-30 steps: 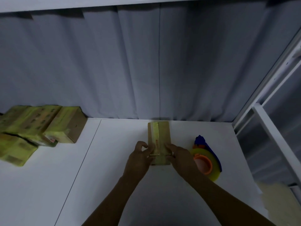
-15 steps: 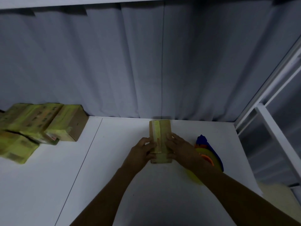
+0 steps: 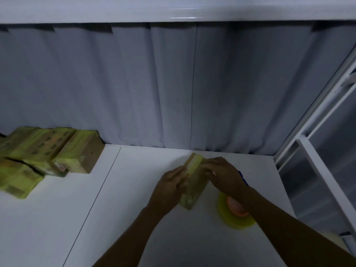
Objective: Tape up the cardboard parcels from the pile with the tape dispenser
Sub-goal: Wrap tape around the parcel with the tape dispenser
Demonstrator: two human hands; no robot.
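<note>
A small cardboard parcel (image 3: 193, 185) with yellowish tape along its top stands tilted on the white table (image 3: 81, 212), its far end turned to the left. My left hand (image 3: 169, 186) holds its left side and my right hand (image 3: 223, 175) grips its right side and top. The tape dispenser (image 3: 234, 212), a yellow tape roll with an orange core and a blue body, lies on the table just right of the parcel, partly hidden under my right forearm.
A pile of several taped cardboard parcels (image 3: 40, 157) lies at the table's far left against the grey curtain (image 3: 173, 83). A white metal frame (image 3: 316, 170) stands at the right edge of the table. A white shelf edge (image 3: 173, 8) runs overhead.
The parcel lay flat and straight; both hands have shifted from pressing its top to holding its sides, and it is now lifted at an angle and turned.
</note>
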